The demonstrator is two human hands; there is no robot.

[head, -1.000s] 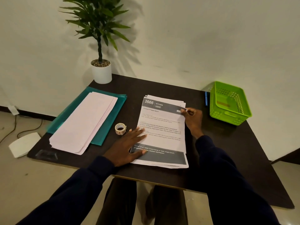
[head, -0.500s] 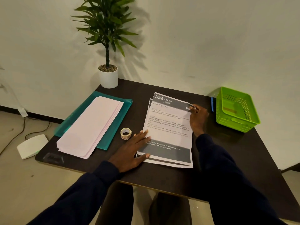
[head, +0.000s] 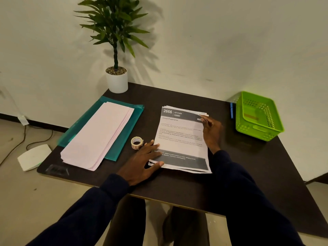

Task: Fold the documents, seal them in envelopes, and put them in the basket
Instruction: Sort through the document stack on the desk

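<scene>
Head view: documents (head: 179, 139) under left hand (head: 142, 162).

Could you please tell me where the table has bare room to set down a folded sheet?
Bare: between the documents and the green basket, and the table's near right corner. Crowded: around the tape roll, between the envelopes and left hand.

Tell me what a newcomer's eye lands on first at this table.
First, the printed documents at the table's middle, headed "2666 KITCHEN", with the left hand flat on their near left corner and the right hand at their far right corner. Next, the bright green basket at the far right edge. Then the pale envelopes stacked on a teal folder to the left, a tape roll beside them.
</scene>
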